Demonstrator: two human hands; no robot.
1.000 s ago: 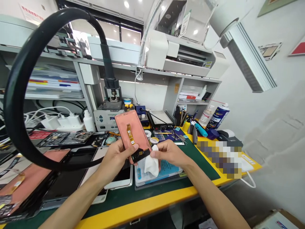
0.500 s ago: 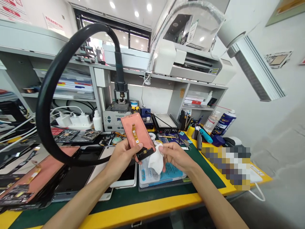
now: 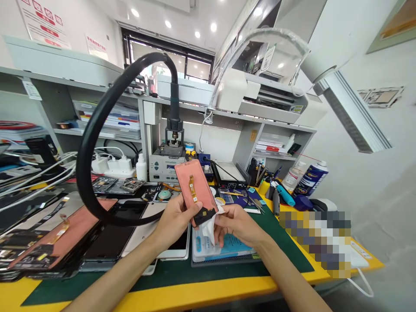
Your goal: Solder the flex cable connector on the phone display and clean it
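My left hand (image 3: 177, 219) grips a phone screen assembly (image 3: 195, 180) by its lower left edge, thumb on the back. Its pinkish-orange back faces me, with a gold flex cable (image 3: 192, 187) in the middle and a black strip along the bottom. My right hand (image 3: 235, 223) pinches a white wipe (image 3: 209, 229) against the assembly's lower right corner. The front of the assembly is hidden. Beneath both hands lies a blue and white packet (image 3: 224, 247) on the green mat (image 3: 175, 273).
Phones and screens, including a black one (image 3: 108, 234), fill the left side. A thick black hose (image 3: 82, 156) arches over them from a grey hot-air station (image 3: 165, 167). On the right stand a spray can (image 3: 310, 177), a clear bottle (image 3: 294, 175) and several tools; part there is blurred.
The white wipe has come up against the screen's lower right corner, with my right hand closer in. The whole view has shifted, so things appear lower and further right.
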